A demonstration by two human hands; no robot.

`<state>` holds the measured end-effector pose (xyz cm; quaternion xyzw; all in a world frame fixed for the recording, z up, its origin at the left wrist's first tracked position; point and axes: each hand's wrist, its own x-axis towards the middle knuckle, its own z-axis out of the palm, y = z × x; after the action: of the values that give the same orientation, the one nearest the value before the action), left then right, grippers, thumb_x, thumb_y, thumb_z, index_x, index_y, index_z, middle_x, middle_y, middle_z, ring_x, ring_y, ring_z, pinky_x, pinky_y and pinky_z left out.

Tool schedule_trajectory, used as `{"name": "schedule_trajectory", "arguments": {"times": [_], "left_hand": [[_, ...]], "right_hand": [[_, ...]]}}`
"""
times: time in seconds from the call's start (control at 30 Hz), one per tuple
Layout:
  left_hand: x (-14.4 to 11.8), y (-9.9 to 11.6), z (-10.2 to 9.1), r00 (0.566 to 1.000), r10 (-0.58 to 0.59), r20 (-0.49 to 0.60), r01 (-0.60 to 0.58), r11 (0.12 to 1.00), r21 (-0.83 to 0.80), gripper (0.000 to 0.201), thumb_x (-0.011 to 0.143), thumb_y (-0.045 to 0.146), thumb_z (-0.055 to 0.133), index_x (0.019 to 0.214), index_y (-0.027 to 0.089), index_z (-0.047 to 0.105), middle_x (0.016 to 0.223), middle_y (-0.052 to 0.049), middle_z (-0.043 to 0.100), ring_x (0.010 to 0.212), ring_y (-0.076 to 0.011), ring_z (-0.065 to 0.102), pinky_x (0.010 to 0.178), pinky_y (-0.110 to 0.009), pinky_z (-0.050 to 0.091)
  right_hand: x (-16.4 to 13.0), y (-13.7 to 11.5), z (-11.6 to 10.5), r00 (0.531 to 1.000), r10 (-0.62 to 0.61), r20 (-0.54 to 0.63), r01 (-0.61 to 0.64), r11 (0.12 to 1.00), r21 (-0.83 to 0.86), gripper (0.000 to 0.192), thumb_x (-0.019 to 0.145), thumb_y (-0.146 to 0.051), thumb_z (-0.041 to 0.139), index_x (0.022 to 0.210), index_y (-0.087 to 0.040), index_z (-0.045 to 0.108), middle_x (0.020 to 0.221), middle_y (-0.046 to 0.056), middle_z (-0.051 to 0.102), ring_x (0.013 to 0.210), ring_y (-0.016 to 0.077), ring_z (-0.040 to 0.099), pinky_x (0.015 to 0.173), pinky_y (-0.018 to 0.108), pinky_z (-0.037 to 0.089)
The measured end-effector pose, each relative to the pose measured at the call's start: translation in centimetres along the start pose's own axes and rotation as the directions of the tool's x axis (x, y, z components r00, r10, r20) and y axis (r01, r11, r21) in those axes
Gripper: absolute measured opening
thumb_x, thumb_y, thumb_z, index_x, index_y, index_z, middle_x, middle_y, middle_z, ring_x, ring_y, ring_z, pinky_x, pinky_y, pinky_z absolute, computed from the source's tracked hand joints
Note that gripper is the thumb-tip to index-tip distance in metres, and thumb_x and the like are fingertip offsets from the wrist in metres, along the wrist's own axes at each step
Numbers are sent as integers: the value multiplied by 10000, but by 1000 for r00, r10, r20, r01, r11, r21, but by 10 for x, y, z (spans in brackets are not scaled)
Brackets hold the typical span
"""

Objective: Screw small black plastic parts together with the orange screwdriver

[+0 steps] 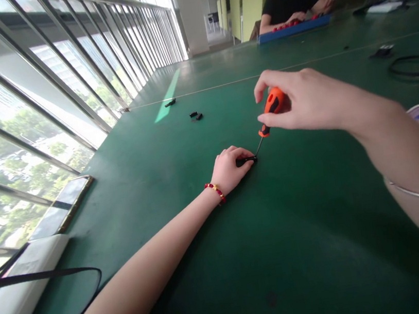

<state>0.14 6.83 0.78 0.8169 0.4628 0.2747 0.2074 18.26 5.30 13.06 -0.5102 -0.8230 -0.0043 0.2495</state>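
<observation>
My right hand grips an orange and black screwdriver by its handle, thumb and fingers around it. The thin shaft slants down to the left, and its tip meets the end of a small black part. My left hand pinches that dark part against the green tabletop. Its exact kind is too small to make out, and my fingers cover some of it. A red and gold bead bracelet circles my left wrist; a thin silver bangle is on my right arm.
Small black pieces lie farther back, with another dark piece beyond. A phone, a white box and a black cable are at left. Across the table a person sits behind a blue tray. Metal railing runs along the left.
</observation>
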Motion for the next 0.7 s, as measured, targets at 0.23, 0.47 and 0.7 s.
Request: {"name": "schedule_trajectory", "arguments": {"times": [0.23, 0.47, 0.7], "left_hand": [[0, -1, 0, 1000, -9, 3, 9, 1000, -4, 187, 851, 264, 543, 917, 210, 710, 938, -30, 656, 918, -177, 590, 901, -312, 464], [0, -3, 1, 1000, 11, -7, -11, 1000, -21, 172, 840, 236, 565, 919, 191, 711, 928, -39, 657, 897, -172, 593, 883, -304, 472], [0, -4, 2, 1000, 20, -18, -21, 999, -34, 162, 835, 228, 577, 918, 192, 711, 932, -37, 662, 898, -172, 595, 875, -303, 478]], "right_hand": [[-2, -1, 2, 1000, 0, -29, 1, 1000, 6, 185, 702, -227, 610, 882, -238, 569, 582, -24, 524, 492, 122, 410, 544, 272, 292], [-4, -5, 1, 999, 32, -6, -32, 999, -22, 166, 831, -358, 508, 751, -223, 564, 561, -2, 497, 512, 138, 409, 551, 289, 283], [-6, -8, -2, 1000, 18, 21, -18, 1000, -2, 299, 847, -462, 475, 749, -204, 588, 575, 1, 486, 513, 118, 379, 567, 285, 282]]}}
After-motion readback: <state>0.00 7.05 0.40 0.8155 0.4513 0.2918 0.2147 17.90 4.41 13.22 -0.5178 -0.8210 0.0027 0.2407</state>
